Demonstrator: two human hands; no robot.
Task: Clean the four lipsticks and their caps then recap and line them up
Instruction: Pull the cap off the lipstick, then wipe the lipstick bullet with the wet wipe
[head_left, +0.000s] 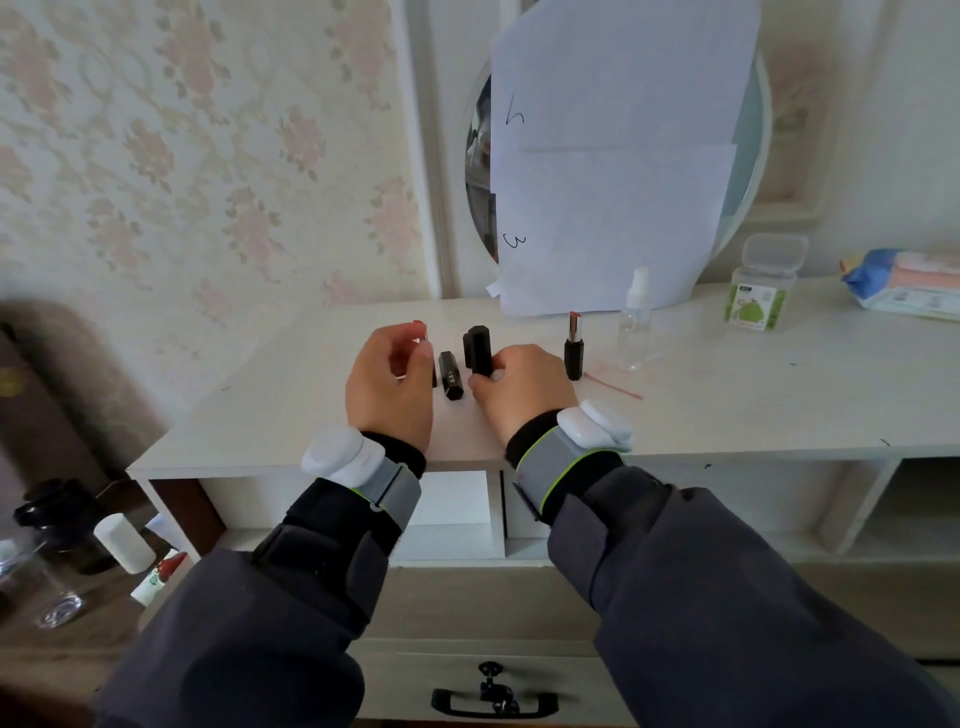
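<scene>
My left hand is closed around an uncapped lipstick; its red tip shows above my fingers. My right hand grips a black hexagonal lipstick piece standing upright; I cannot tell whether it is a cap or a capped lipstick. Between my hands a black piece lies on the white shelf top. To the right stands an uncapped lipstick with a black base and silver tube. Other caps are hidden from me.
A clear spray bottle stands right of the open lipstick, with thin pink sticks lying near it. Behind are a paper-covered round mirror, a cotton-swab box and a wipes pack. Bottles sit low at the left.
</scene>
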